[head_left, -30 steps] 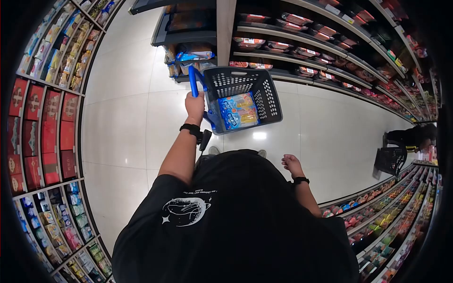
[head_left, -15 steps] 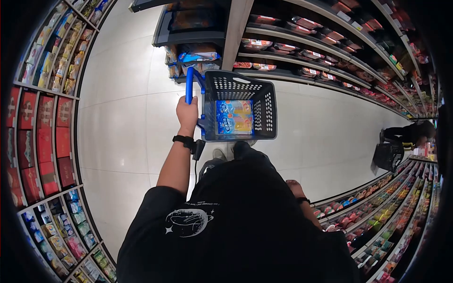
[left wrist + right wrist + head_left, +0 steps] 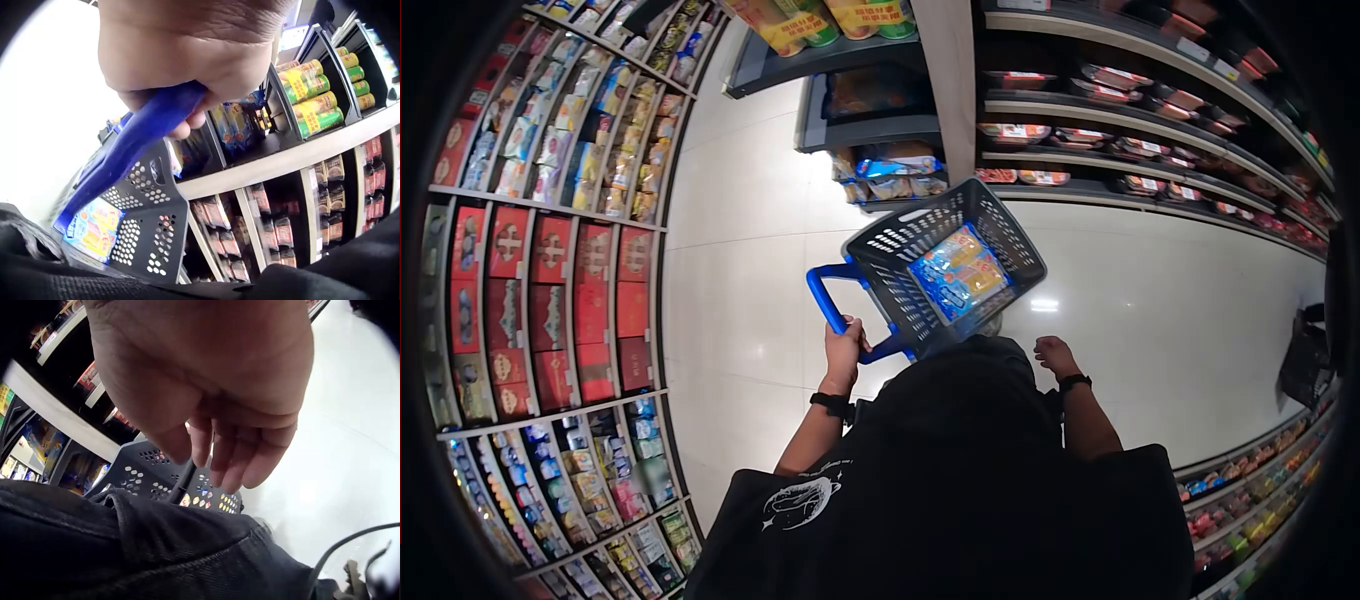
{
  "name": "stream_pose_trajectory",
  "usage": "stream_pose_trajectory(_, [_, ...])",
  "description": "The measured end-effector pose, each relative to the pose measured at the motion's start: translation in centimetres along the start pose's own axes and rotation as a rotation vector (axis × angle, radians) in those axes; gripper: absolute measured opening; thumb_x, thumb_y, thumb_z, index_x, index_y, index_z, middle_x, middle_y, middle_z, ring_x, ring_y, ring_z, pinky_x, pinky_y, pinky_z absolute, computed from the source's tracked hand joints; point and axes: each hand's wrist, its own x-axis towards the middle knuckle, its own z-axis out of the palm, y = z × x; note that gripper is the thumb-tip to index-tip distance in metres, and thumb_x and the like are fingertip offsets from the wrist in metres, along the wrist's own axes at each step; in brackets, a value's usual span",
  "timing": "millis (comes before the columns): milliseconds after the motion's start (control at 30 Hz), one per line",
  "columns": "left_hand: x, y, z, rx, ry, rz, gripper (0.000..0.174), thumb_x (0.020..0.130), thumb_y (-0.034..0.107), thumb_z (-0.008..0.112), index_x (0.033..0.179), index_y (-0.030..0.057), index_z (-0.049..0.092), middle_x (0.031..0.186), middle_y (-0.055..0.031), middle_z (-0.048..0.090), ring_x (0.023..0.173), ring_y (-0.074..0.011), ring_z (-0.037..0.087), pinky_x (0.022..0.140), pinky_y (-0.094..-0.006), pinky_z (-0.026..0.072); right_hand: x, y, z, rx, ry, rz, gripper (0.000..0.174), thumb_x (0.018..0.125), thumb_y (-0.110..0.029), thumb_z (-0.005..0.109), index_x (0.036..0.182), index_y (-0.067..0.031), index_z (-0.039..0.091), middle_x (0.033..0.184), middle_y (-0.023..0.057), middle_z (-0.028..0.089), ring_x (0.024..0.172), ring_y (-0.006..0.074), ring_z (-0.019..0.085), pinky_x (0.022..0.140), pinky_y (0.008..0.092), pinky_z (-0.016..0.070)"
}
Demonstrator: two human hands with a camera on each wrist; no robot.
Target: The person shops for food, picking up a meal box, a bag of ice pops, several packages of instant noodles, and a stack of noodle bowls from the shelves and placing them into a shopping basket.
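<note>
My left hand (image 3: 844, 347) grips the blue handle (image 3: 836, 300) of a dark perforated shopping basket (image 3: 900, 255) that rolls just ahead of me. In the left wrist view the fingers of that hand (image 3: 187, 62) curl round the blue handle (image 3: 134, 147). Inside the basket lies a blue and yellow snack pack (image 3: 960, 272), also seen as the pack (image 3: 94, 226) in the left wrist view. My right hand (image 3: 1055, 355) hangs beside my hip, holding nothing. In the right wrist view its fingers (image 3: 225, 456) hang loosely curled above the basket (image 3: 162, 478).
Shelves of red boxes (image 3: 550, 290) and packets line the left side. Ahead stands a shelf end (image 3: 880, 175) with bagged goods and cans (image 3: 312, 94). Chilled trays fill the shelves (image 3: 1140, 150) at the right. White tiled floor (image 3: 740, 260) runs between them.
The basket has swung round and tilted, its handle now pointing left. My left arm has pulled back toward my body, and my right hand has come forward beside my hip.
</note>
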Motion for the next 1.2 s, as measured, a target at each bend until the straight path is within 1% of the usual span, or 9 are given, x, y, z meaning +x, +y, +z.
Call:
stream_pose_trajectory(300, [2.1, 4.6, 2.1, 0.211, 0.133, -0.043, 0.017, 0.092, 0.009, 0.061, 0.102, 0.0024, 0.050, 0.068, -0.0046, 0.053, 0.049, -0.0159, 0.053, 0.046, -0.0311, 0.0495, 11.4, -3.9, -3.1, -0.126, -0.106, -0.039, 0.024, 0.090, -0.023, 0.059, 0.108, -0.0081, 0.064, 0.089, 0.0028, 0.065, 0.075, 0.0134, 0.062, 0.060, 0.0276, 0.0487])
stream_pose_trajectory(633, [8.8, 8.5, 3.1, 0.298, 0.061, 0.045, 0.016, 0.095, 0.018, 0.061, 0.095, 0.0041, 0.053, 0.063, -0.0009, 0.050, 0.046, -0.0125, 0.047, 0.043, -0.0285, 0.0427, 12.0, -2.7, -4.3, 0.065, -0.043, -0.035, 0.017, 0.090, -0.014, 0.061, 0.105, -0.0077, 0.062, 0.084, 0.0042, 0.064, 0.064, 0.0116, 0.058, 0.050, 0.0249, 0.0431])
stream_pose_trajectory(767, [12.0, 9.8, 1.8, 0.374, 0.042, 0.043, 0.018, 0.095, 0.020, 0.061, 0.093, 0.0043, 0.052, 0.061, -0.0023, 0.051, 0.044, -0.0139, 0.049, 0.041, -0.0298, 0.0435, 8.0, -1.7, -2.9, 0.135, -0.006, -0.020, 0.007, 0.086, -0.010, 0.062, 0.093, -0.0099, 0.063, 0.076, 0.0035, 0.062, 0.061, 0.0133, 0.059, 0.048, 0.0253, 0.0419])
stream_pose_trajectory(833, [13.8, 10.0, 0.5, 0.367, -0.001, 0.065, 0.020, 0.095, 0.021, 0.062, 0.092, 0.0043, 0.051, 0.061, -0.0029, 0.052, 0.043, -0.0148, 0.050, 0.040, -0.0306, 0.0438, 11.9, 4.4, -4.3, 0.145, -0.411, -0.217, 0.006, 0.088, -0.012, 0.060, 0.093, -0.0103, 0.062, 0.075, 0.0037, 0.062, 0.060, 0.0137, 0.059, 0.047, 0.0253, 0.0417])
stream_pose_trajectory(867, [14.7, 10.0, -0.1, 0.390, -0.007, 0.073, 0.021, 0.095, 0.022, 0.062, 0.092, 0.0041, 0.051, 0.061, -0.0029, 0.052, 0.043, -0.0150, 0.050, 0.040, -0.0308, 0.0439, 8.4, 3.1, -2.4, 0.085, -0.211, -0.181, 0.007, 0.091, -0.015, 0.057, 0.093, -0.0104, 0.061, 0.076, 0.0041, 0.062, 0.061, 0.0139, 0.059, 0.047, 0.0259, 0.0420])
stream_pose_trajectory(900, [15.7, 9.9, -0.8, 0.412, -0.012, 0.081, 0.022, 0.095, 0.022, 0.062, 0.092, 0.0039, 0.051, 0.061, -0.0030, 0.052, 0.043, -0.0152, 0.051, 0.039, -0.0309, 0.0439, 5.6, 1.6, -0.1, 0.023, 0.003, -0.192, 0.005, 0.081, -0.004, 0.056, 0.077, -0.0059, 0.057, 0.066, 0.0049, 0.056, 0.051, 0.0149, 0.055, 0.041, 0.0285, 0.0398])
stream_pose_trajectory(967, [17.5, 9.8, -2.4, 0.424, -0.019, 0.083, 0.022, 0.095, 0.022, 0.063, 0.093, 0.0035, 0.051, 0.060, -0.0038, 0.052, 0.042, -0.0158, 0.051, 0.039, -0.0313, 0.0440, 2.4, 0.0, 2.6, 0.247, 0.123, 0.061, 0.009, 0.086, -0.005, 0.054, 0.078, -0.0068, 0.058, 0.068, 0.0046, 0.058, 0.054, 0.0140, 0.056, 0.043, 0.0283, 0.0406])
stream_pose_trajectory(1033, [19.0, 10.0, -4.1, 0.431, -0.029, 0.083, 0.022, 0.095, 0.022, 0.062, 0.093, 0.0031, 0.051, 0.059, -0.0043, 0.052, 0.040, -0.0167, 0.051, 0.038, -0.0318, 0.0443, 1.7, 0.3, 4.0, 0.154, 0.047, 0.118, 0.012, 0.091, -0.016, 0.057, 0.100, -0.0087, 0.061, 0.083, 0.0027, 0.065, 0.071, 0.0131, 0.063, 0.056, 0.0272, 0.0472])
stream_pose_trajectory(1200, [21.4, 10.9, -6.0, 0.463, -0.103, 0.108, 0.023, 0.094, 0.021, 0.063, 0.093, 0.0013, 0.051, 0.058, -0.0055, 0.052, 0.039, -0.0183, 0.053, 0.037, -0.0332, 0.0446, -2.3, -3.6, 9.0, 0.087, 0.218, 0.136, 0.018, 0.093, -0.019, 0.057, 0.107, -0.0089, 0.059, 0.090, 0.0034, 0.067, 0.073, 0.0134, 0.063, 0.060, 0.0275, 0.0496])
